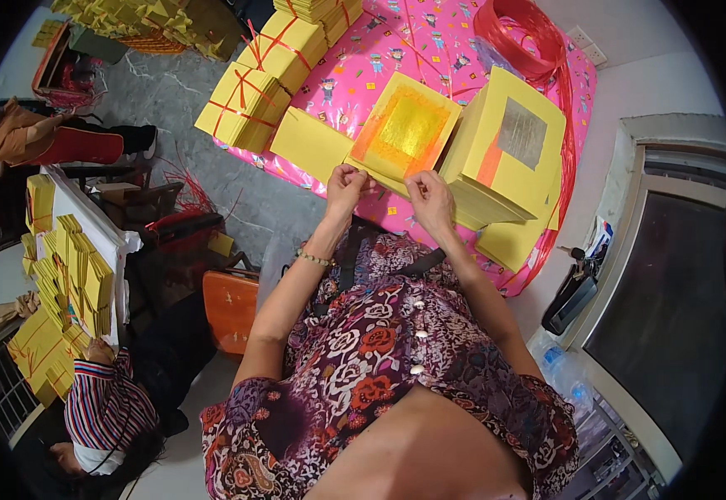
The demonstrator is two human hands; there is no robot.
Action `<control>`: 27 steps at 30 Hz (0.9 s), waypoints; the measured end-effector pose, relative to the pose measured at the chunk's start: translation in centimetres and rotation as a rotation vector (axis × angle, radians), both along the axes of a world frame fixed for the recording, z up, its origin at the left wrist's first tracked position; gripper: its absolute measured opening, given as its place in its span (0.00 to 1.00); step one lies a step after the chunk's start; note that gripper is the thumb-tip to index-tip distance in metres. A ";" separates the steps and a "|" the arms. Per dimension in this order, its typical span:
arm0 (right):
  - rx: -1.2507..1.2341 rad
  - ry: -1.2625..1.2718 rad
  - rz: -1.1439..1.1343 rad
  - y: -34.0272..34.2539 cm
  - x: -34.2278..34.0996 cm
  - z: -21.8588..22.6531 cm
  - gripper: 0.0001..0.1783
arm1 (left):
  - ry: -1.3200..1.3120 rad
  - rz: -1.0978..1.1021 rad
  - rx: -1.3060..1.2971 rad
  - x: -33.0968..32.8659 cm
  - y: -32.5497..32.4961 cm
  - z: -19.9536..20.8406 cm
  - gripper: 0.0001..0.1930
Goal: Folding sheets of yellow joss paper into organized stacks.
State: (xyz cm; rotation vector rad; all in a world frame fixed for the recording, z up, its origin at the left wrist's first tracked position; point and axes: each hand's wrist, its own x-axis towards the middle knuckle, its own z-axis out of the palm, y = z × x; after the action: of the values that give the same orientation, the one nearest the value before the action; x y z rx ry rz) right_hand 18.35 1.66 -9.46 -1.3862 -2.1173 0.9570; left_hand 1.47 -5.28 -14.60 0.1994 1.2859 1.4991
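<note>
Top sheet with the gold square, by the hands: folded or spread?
Spread: the sheet shows its whole gold square and orange border face up, with no fold visible.

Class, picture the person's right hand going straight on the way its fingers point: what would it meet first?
Probably the yellow rectangular paper with the orange border and shiny gold centre, just beyond the fingertips of the right hand. Depth is unclear; they may already touch.

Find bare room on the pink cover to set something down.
Bare patterned pink cover lies between the tied yellow bundles, the gold-foil paper stack and the red ribbon coil. The tall silver-patched stack crowds the right side.
</note>
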 end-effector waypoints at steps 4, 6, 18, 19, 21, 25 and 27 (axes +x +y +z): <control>0.010 0.009 -0.014 0.0 -0.1 -0.4 0.10 | -0.005 0.008 0.016 0.1 0.0 0.0 0.13; 0.016 0.005 -0.012 0.0 -0.1 -0.5 0.10 | 0.026 -0.014 -0.008 0.0 0.0 0.0 0.13; -0.037 0.058 -0.014 0.2 0.0 -0.7 0.10 | 0.048 0.030 -0.055 0.8 0.4 1.4 0.16; -0.041 0.068 -0.018 0.2 0.0 -0.8 0.10 | 0.048 0.029 -0.055 0.9 0.4 1.3 0.16; -0.045 0.076 -0.021 0.2 0.0 -0.9 0.10 | 0.044 0.036 -0.042 0.9 0.4 1.2 0.16; -0.060 0.080 -0.032 0.2 -0.1 -0.7 0.09 | 0.063 0.034 -0.050 1.0 0.4 0.9 0.17; -0.070 0.084 -0.036 0.2 -0.1 -0.7 0.09 | 0.060 0.031 -0.058 1.0 0.4 0.8 0.17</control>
State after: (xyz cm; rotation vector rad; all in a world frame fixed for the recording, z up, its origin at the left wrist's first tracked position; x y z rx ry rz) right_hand 18.26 1.85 -10.20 -1.3886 -2.0085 1.0656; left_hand 2.47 -4.88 -13.79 0.1892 1.3843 1.4902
